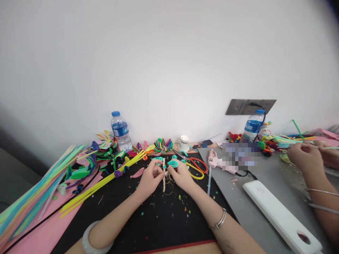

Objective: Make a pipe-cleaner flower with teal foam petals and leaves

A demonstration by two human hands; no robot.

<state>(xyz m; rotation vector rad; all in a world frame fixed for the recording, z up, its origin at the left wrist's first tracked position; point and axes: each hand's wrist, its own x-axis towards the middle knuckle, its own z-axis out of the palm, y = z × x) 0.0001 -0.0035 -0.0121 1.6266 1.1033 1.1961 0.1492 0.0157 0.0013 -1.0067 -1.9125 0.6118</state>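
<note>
Over the black mat [127,225], my left hand [151,175] and my right hand [181,177] meet with bent fingers. Between them hangs a cream pipe cleaner [164,183], twisted and upright, which the left fingers pinch. The right fingers close at its side, near a teal pipe-cleaner leaf [173,163] above the thumb; whether they grip the leaf or the cream stem, I cannot tell. Just right of my right hand lie scissors [197,168] with red and yellow handles. A pink pipe-cleaner petal [137,173] rests left of my left hand.
Pipe cleaners [34,197] fan across the left side, with yellow ones [106,176] reaching over the mat. Water bottles [120,130] stand by the wall. On the right are a pink glue gun [215,161], a long white device [280,215] and another person's hands [305,158].
</note>
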